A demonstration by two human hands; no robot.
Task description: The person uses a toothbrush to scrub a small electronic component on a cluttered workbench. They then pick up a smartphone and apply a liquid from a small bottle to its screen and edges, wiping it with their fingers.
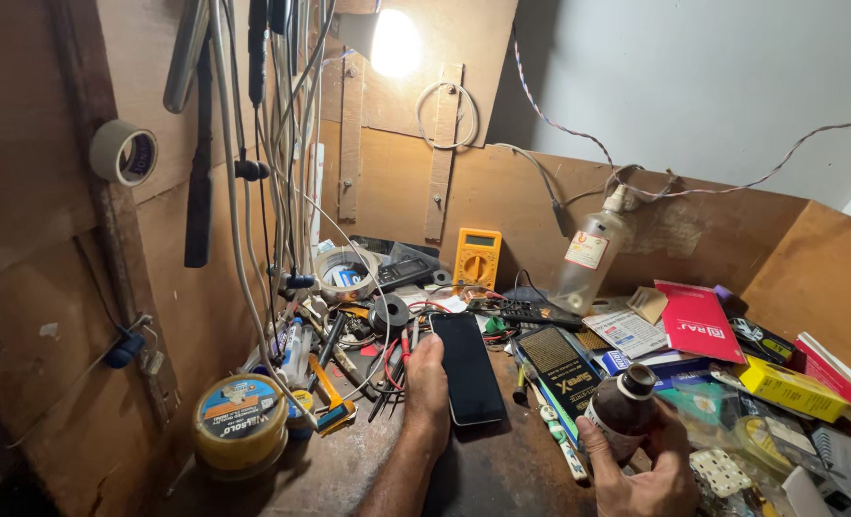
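On cluttered bench, left hand flat beside glossy phone, right hand gripping brown bottle

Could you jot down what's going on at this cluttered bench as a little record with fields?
Place: wooden workbench with plywood walls
Left hand: rests against the left edge of a dark smartphone lying flat, screen off
Right hand: grips a small brown bottle, upright, cap on
Behind the phone: yellow multimeter, black remote
Left front: round yellow tin
Right: clear spray bottle, red booklet
Light: bare bulb above
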